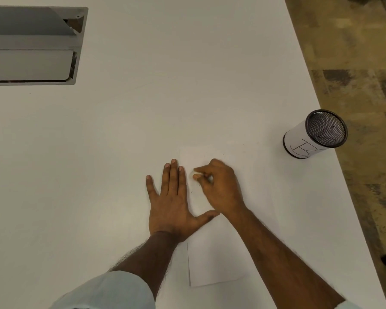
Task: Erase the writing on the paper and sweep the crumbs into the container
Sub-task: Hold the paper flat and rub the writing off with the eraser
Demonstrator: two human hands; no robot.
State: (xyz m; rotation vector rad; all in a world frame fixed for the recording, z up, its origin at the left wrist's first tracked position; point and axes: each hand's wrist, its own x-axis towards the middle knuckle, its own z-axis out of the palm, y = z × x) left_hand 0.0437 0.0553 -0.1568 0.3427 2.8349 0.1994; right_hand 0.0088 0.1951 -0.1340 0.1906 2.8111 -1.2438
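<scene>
2 hands on paper

Office or meeting-room setting. A large white table carries a recessed metal cable hatch with hinged flaps, typical of conference furniture. A mesh desk container stands near the table edge, and patterned brown carpet covers the floor beside it.

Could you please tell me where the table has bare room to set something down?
The white table is bare between the metal hatch and the hands, and left of the left hand. It is crowded around the paper, right hand and mesh container.
</scene>
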